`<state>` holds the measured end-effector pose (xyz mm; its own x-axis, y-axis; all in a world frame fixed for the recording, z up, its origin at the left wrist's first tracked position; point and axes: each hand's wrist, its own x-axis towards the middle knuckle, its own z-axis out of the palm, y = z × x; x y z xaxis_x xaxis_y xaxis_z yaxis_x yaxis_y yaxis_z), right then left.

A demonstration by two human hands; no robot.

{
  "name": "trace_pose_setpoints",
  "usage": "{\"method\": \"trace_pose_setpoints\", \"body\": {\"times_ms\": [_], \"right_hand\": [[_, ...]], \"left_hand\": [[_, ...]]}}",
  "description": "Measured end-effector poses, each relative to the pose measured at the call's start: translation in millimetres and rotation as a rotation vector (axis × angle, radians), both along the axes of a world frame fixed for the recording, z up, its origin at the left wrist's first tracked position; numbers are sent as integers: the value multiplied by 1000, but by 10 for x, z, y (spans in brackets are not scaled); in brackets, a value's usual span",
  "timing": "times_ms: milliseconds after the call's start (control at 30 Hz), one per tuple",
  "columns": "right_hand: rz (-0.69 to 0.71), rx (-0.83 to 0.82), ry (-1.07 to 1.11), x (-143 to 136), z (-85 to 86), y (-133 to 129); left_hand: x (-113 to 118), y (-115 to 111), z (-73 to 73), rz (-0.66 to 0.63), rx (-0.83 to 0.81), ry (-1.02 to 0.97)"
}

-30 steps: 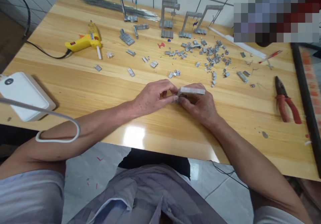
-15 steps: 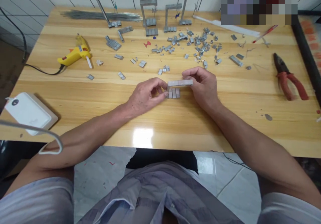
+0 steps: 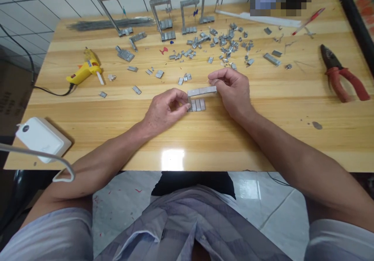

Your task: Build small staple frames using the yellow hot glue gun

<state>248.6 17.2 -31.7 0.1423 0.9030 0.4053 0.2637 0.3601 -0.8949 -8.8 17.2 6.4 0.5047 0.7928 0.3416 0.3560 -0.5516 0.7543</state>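
Observation:
Between the thumb and fingers of my left hand (image 3: 166,107) is the upright of a small grey metal stand (image 3: 201,91), which looks built from staple strips. Its flat base, made of several strips side by side, rests at the tabletop, and its top arm reaches right. My right hand (image 3: 233,91) is by the free end of that arm, thumb and fingers pinched together. Whatever those fingertips hold is too small to make out. Just beyond the hands lie short loose staple pieces (image 3: 184,78).
Similar finished-looking stands (image 3: 189,15) stand along the back. Staple pieces (image 3: 230,43) are scattered before them. A yellow glue gun (image 3: 84,70) and white power bank (image 3: 43,139) lie left. Red-handled pliers (image 3: 341,74) and a red pen (image 3: 308,21) lie right.
The head view has tilted and shifted, so the table's things sit differently in the picture. Both hands keep nearly the same pose around the stand.

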Motion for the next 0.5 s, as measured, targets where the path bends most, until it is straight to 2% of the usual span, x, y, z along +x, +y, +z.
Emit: {"method": "trace_pose_setpoints", "body": {"times_ms": [500], "right_hand": [[5,-51,14,-23,55,-28]], "left_hand": [[-9,-14,8,-13,20,-16]]}}
